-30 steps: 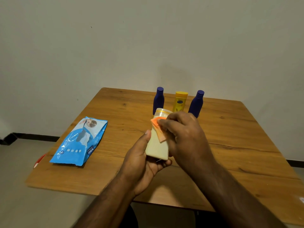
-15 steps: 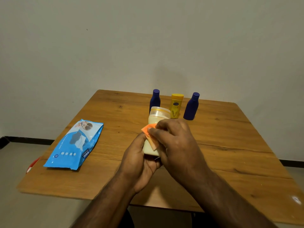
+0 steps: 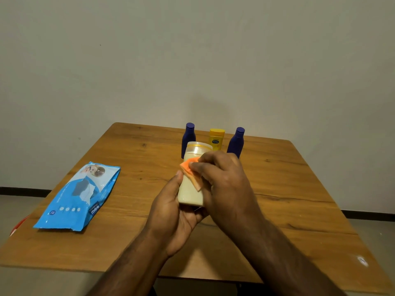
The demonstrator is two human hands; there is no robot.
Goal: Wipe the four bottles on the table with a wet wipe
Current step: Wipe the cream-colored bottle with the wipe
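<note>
A: Cream bottle [image 3: 190, 189] gripped upright in left hand [image 3: 171, 210] above the table [image 3: 288, 189], right hand [image 3: 222, 182] pinching the orange wet wipe [image 3: 190, 173] against its shoulder

B: Looks like one of four in progress; two blue bottles [image 3: 188, 138] and yellow bottle [image 3: 216, 138] standing at the back, probably waiting

A: Versus a second ago?

B: Same grips, wipe slid slightly higher and leftward
</note>
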